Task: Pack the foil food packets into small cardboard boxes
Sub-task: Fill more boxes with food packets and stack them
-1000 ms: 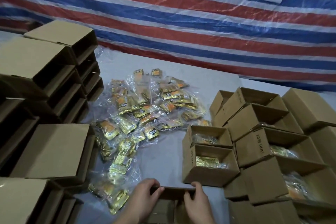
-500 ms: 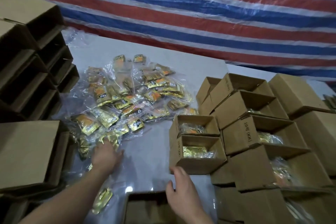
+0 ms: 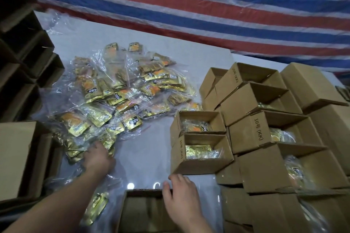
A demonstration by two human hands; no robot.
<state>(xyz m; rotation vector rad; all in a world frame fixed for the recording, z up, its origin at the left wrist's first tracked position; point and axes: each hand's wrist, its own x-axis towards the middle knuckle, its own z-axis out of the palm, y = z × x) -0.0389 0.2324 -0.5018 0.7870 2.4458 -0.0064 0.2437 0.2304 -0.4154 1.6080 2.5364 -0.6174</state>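
A heap of gold and orange foil packets in clear bags lies on the white table. My left hand reaches onto the heap's near edge, fingers down among the packets; whether it grips one is hidden. My right hand rests on the far rim of an open, empty cardboard box at the bottom centre, thumb over the edge. One bagged packet lies just left of that box. Two open boxes holding packets stand right of the heap.
Stacked open boxes with packets fill the right side. Empty boxes on their sides pile up at the left, one large box close by. A striped red, white and blue tarp hangs behind the table.
My left hand left the front box's rim and moved up-left onto the packet heap. The right hand stayed at the box. The view tilted down and shifted right.
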